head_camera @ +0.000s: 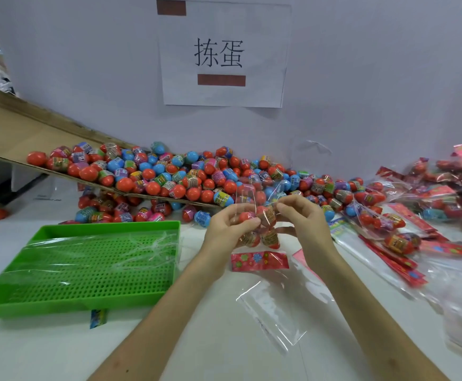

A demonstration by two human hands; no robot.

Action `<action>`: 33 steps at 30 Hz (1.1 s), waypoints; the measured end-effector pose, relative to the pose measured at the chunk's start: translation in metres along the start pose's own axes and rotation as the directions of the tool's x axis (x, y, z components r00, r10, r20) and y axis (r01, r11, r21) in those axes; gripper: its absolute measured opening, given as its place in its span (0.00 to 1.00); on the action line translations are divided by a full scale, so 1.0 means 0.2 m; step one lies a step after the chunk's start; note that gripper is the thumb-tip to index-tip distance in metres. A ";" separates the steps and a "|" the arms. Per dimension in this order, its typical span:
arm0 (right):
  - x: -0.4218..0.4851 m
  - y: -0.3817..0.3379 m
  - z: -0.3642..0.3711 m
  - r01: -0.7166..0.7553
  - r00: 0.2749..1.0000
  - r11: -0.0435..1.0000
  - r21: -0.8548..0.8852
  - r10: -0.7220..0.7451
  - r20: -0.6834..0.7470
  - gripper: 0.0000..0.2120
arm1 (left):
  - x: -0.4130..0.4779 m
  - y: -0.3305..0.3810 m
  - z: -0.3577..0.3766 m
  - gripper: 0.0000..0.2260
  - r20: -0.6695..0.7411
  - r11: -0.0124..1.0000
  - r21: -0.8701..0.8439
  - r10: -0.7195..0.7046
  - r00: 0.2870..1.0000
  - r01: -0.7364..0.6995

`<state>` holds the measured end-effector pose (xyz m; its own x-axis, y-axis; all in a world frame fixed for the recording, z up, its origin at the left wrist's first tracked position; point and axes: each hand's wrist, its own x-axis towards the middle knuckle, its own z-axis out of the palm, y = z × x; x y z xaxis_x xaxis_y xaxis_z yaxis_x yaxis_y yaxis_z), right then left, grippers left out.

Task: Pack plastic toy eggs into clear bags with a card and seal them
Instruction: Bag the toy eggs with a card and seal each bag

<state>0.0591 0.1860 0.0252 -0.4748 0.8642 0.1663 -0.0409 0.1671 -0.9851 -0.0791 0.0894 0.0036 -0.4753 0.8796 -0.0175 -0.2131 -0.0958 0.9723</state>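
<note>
above the table, left hand (225, 226) and right hand (302, 224) pinch the egg-filled bag (260, 224).

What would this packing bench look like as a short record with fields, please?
left hand: pinches the clear bag on its left side
right hand: pinches the same bag on its right side
bag contents: several eggs
red card: just below the held eggs; inside the bag or not, cannot tell
loose eggs: heaped on and under a cardboard sheet
green tray: left of the hands, clear film in it
filled bags: piled at the right
</note>
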 end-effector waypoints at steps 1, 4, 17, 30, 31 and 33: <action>0.00 0.00 0.01 -0.004 1.000 1.000 0.005 0.004 0.009 0.04 | 0.00 -0.01 0.00 0.10 -0.020 1.000 0.020 0.022 1.000 -0.021; 0.00 0.02 0.03 0.010 1.000 0.999 -0.033 -0.010 0.004 0.01 | 0.00 -0.01 0.01 0.09 -0.056 0.997 0.035 0.064 0.996 -0.062; -0.01 -0.03 0.00 -0.053 0.999 0.990 0.132 0.054 -0.003 0.02 | -0.02 -0.01 0.04 0.10 -0.013 0.985 -0.173 0.029 1.000 -0.031; -0.02 -0.01 0.02 -0.096 0.995 0.971 0.218 0.094 0.020 0.06 | -0.01 -0.02 0.03 0.03 -0.090 0.954 -0.298 -0.005 0.996 -0.022; -0.02 -0.02 0.02 -0.105 0.994 0.968 0.227 0.102 0.026 0.06 | -0.02 -0.02 0.03 0.05 -0.073 0.954 -0.299 0.004 0.997 -0.026; -0.02 -0.02 0.02 -0.111 0.994 0.966 0.233 0.105 0.039 0.08 | -0.02 -0.01 0.02 0.07 -0.018 0.946 -0.323 0.012 1.000 -0.017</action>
<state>0.0573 0.1808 0.0279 -0.5103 0.8579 0.0602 -0.1914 -0.0450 -0.9805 -0.0727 0.0881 0.0024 -0.4935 0.8697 -0.0103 -0.4692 -0.2563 0.8451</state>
